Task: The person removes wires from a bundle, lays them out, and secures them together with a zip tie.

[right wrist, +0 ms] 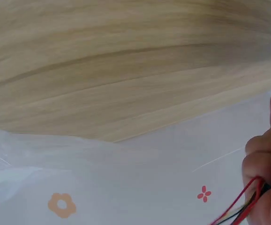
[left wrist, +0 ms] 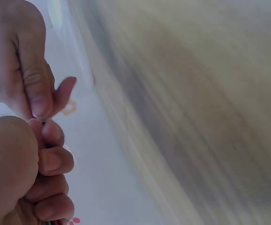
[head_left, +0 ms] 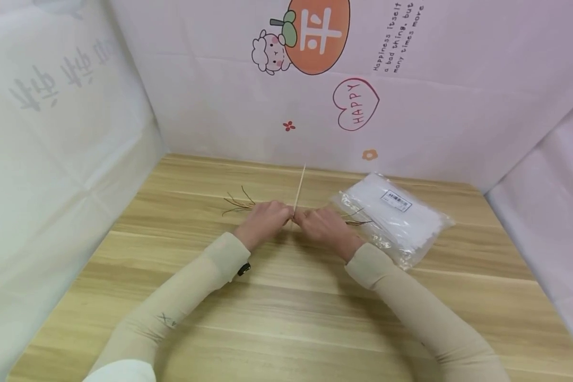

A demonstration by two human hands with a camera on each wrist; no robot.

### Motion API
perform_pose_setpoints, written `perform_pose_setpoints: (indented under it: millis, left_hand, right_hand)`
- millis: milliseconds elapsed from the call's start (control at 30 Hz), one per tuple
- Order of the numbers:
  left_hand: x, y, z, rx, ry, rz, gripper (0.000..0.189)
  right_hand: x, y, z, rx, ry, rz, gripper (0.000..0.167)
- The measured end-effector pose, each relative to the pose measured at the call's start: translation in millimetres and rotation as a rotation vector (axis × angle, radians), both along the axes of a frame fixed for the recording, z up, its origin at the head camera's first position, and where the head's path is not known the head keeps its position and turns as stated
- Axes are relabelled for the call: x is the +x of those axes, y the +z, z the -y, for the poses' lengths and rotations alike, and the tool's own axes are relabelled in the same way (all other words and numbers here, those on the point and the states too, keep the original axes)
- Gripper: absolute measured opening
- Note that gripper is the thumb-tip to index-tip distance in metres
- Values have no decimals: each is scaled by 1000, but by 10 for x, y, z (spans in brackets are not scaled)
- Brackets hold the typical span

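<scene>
Both hands meet at the middle of the table, around a bundle of thin coloured wires. My left hand [head_left: 266, 220] has its fingers curled round the bundle, whose loose ends [head_left: 239, 204] fan out to the left. Close against it, my right hand [head_left: 323, 225] grips too; wire ends [head_left: 358, 222] stick out on its right. A slim white strip, apparently a cable tie [head_left: 300, 188], rises between the fingertips, pointing to the back wall. Red and dark wires [right wrist: 248, 201] show beside the curled fingers in the right wrist view. Where the strip meets the wires is hidden by fingers.
A clear plastic bag [head_left: 410, 215] with white contents and a barcode label lies right of the hands, under or beside the right-hand wire ends. The wooden table [head_left: 286, 318] is bounded by white printed cloth [head_left: 210, 106] at the back and sides.
</scene>
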State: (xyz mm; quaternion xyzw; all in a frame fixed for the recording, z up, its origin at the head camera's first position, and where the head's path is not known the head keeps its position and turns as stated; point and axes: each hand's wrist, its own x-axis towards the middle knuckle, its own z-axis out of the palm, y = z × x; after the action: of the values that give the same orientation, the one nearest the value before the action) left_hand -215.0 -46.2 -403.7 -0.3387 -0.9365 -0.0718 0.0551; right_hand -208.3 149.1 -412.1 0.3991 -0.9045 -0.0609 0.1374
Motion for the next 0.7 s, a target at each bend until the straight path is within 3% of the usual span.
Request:
perform_pose_setpoints:
  millis: [167,233,333,400,567,700]
  left_hand:
    - [10,-18,47,8,-35,-13,13]
    - [1,-12,108,4,-35,17,8]
    - [-19,10,204,-11,-19,65,15]
    - [-29,24,255,-21,-15,54,22]
    - [-39,44,314,-63,-39,-49,28]
    - [-10,44,363,-89,-31,-23,30]
  right_hand:
    - [-43,21,-74,-7,35,84,13]
    - [-74,61,-111,-24,15,149,11]
    - [-104,112,-172,-39,-9,195,12]
    - [-106,126,-215,-44,1,172,20]
    - [-86,90,-305,-44,48,72,27]
    - [-86,20,-353,-76,87,53,29]
